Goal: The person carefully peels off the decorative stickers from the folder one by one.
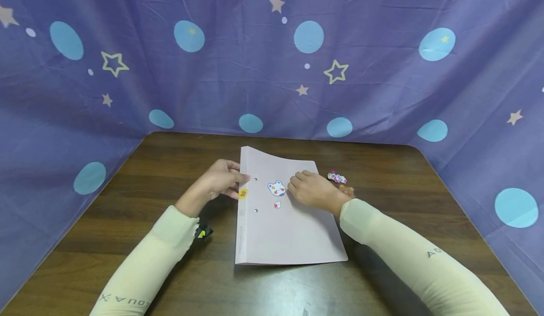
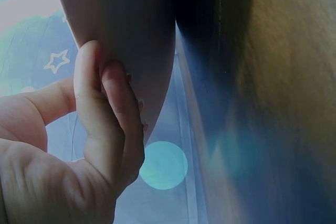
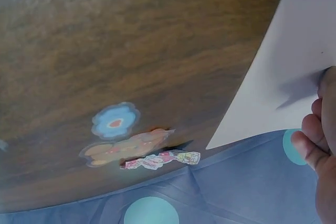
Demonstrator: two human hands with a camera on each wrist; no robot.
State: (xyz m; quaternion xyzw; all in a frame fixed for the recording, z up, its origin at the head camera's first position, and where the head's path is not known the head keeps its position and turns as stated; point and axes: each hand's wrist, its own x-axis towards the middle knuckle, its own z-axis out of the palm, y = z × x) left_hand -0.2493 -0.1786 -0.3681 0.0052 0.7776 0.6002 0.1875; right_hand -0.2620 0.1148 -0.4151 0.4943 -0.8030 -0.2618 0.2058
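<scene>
A pale pinkish-white folder (image 1: 293,235) lies on the table, its spine edge raised on the left. My left hand (image 1: 223,180) grips this edge, thumb on the front and fingers behind; in the left wrist view its fingers (image 2: 89,77) rest against the folder's underside. On the cover are a white bear sticker (image 1: 276,188), a small red-and-white sticker (image 1: 277,205) and two metal rivets. A yellow sticker (image 1: 242,193) marks the spine. My right hand (image 1: 312,189) rests on the cover just right of the bear sticker, with its fingers curled in and nothing visible between them.
Right of the folder lie a pink-and-purple sticker (image 1: 337,177) and a brown one (image 1: 346,191), partly behind my right wrist. The right wrist view adds a blue flower sticker (image 3: 115,121) beside them. A purple starry curtain (image 1: 255,94) hangs behind the wooden table (image 1: 170,165).
</scene>
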